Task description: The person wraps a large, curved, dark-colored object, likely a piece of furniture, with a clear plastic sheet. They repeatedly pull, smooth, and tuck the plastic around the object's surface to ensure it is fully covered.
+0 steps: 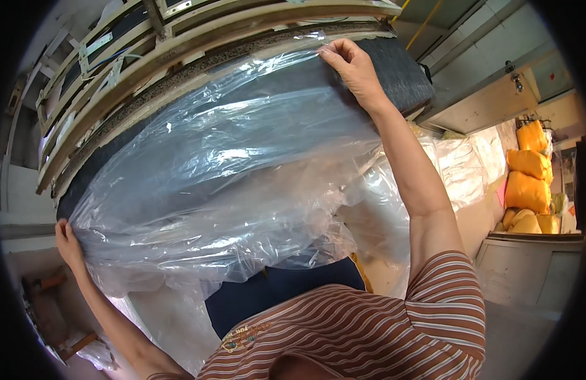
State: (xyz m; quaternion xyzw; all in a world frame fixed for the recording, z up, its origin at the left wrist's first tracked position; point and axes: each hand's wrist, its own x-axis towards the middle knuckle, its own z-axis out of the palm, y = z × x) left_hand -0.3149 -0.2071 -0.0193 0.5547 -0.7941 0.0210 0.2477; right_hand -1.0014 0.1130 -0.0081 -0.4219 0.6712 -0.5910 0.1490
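A large clear plastic sheet (242, 145) spreads between my two hands, wrinkled and shiny. It lies partly over a dark padded surface (397, 69) and hangs down in front of my body. My right hand (353, 66) pinches the sheet's far edge between thumb and fingers, near the right end of the dark surface. At the far left, my left hand (68, 244) has its fingers closed on the sheet's left corner, beside the end of the dark surface. The folds near my waist bunch together over my dark trousers (286, 285).
A slatted wooden frame (217, 41) runs along the far side of the dark surface. More clear plastic (467, 164) lies to the right. Orange bundles (528, 190) are stacked on a pale cabinet (527, 266). A wooden panel (486, 101) juts out at the right.
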